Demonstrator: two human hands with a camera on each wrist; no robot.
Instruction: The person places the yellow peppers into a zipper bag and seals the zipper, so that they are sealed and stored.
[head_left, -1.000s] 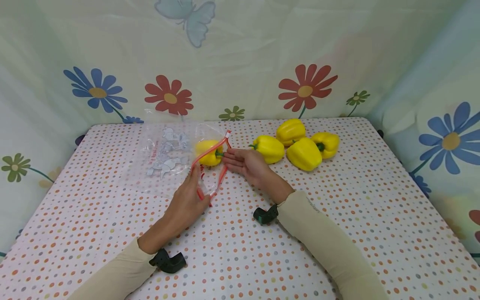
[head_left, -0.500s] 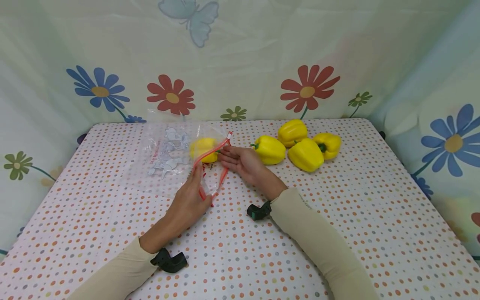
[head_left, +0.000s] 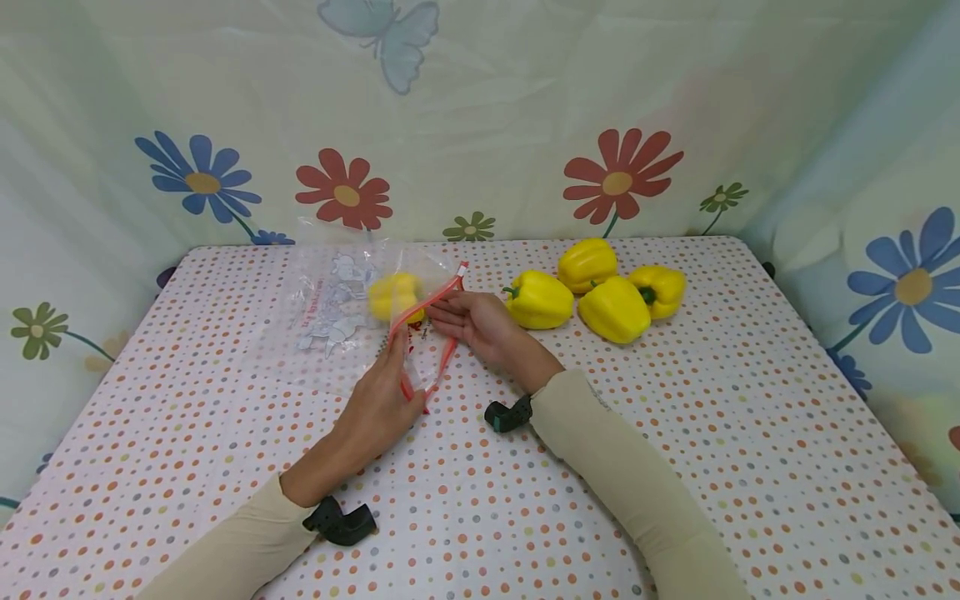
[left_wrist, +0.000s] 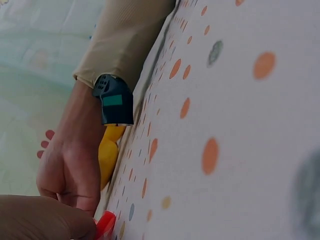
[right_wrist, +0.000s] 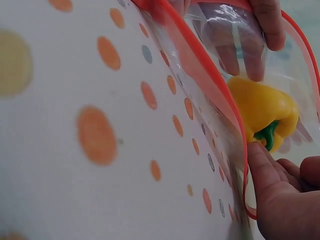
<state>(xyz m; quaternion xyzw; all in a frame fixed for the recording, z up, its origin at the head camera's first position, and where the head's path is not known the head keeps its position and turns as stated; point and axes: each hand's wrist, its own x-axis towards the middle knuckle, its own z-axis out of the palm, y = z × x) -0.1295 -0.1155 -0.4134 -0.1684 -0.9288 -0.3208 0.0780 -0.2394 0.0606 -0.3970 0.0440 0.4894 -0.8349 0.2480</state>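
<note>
A clear bag (head_left: 337, 317) with a red zip edge lies on the table at the left, its mouth facing right. My left hand (head_left: 378, 400) grips the near side of that mouth between thumb and fingers. Inside the bag rests a yellow bell pepper (head_left: 393, 297). Straight fingers of my right hand (head_left: 483, 329) reach into the mouth; in the right wrist view the hand (right_wrist: 287, 200) touches the pepper (right_wrist: 262, 110) by its green stem. The left wrist view shows the left hand (left_wrist: 40, 218) at the red edge (left_wrist: 105, 224), mostly cut off.
Several more yellow peppers (head_left: 615, 310) stand grouped on the dotted table (head_left: 480, 517), right of my right hand; the nearest (head_left: 540, 300) is just beyond its wrist. A flowered curtain (head_left: 480, 108) hangs behind the table and along both sides.
The pepper has slid leftward, deeper into the bag, and my right hand has followed it left with its fingers past the red edge. My left hand has kept its grip almost in place.
</note>
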